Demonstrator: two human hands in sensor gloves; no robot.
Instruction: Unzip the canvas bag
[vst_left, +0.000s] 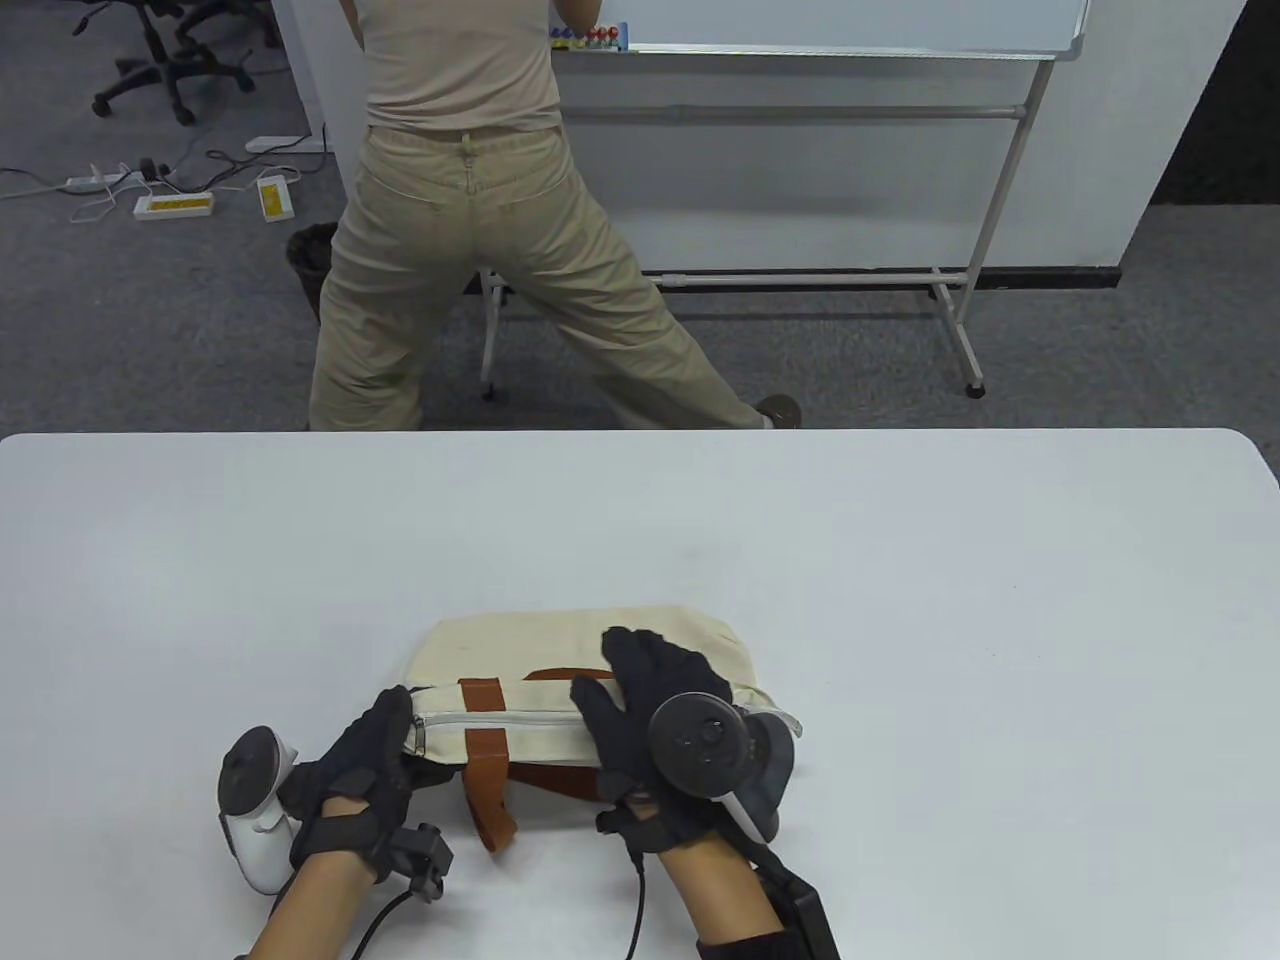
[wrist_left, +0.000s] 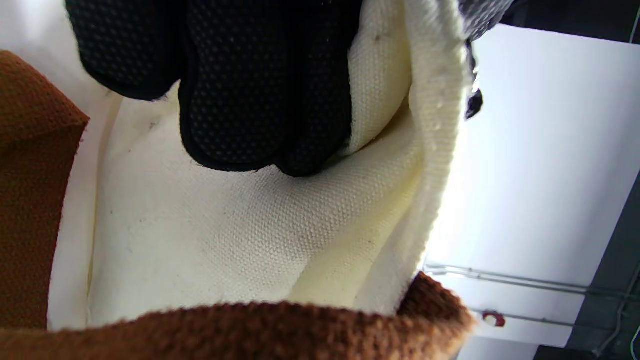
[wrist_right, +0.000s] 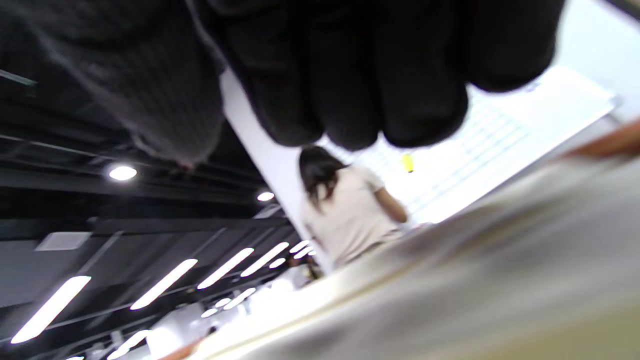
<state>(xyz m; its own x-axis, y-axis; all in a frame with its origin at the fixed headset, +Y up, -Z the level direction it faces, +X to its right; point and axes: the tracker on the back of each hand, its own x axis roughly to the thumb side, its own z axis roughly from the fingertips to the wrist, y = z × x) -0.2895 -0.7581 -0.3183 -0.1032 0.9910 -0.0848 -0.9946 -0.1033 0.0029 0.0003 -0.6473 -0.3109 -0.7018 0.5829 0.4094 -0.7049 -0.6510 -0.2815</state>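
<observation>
The cream canvas bag (vst_left: 560, 645) with brown straps (vst_left: 490, 770) lies flat near the table's front edge. Its white zipper (vst_left: 500, 722) runs along the near side, closed along the visible stretch, with the metal pull (vst_left: 418, 738) at the left end. My left hand (vst_left: 375, 745) grips the bag's left corner right beside the pull. In the left wrist view my fingers (wrist_left: 260, 90) press into the folded canvas (wrist_left: 240, 240). My right hand (vst_left: 640, 690) rests flat on the bag's right part, fingers spread. In the blurred right wrist view, my fingers (wrist_right: 380, 65) hang above the canvas (wrist_right: 475, 280).
The white table (vst_left: 900, 560) stretches wide on both sides of the bag. A person in beige (vst_left: 450, 220) stands just beyond the far edge, facing a whiteboard on a stand (vst_left: 850, 150).
</observation>
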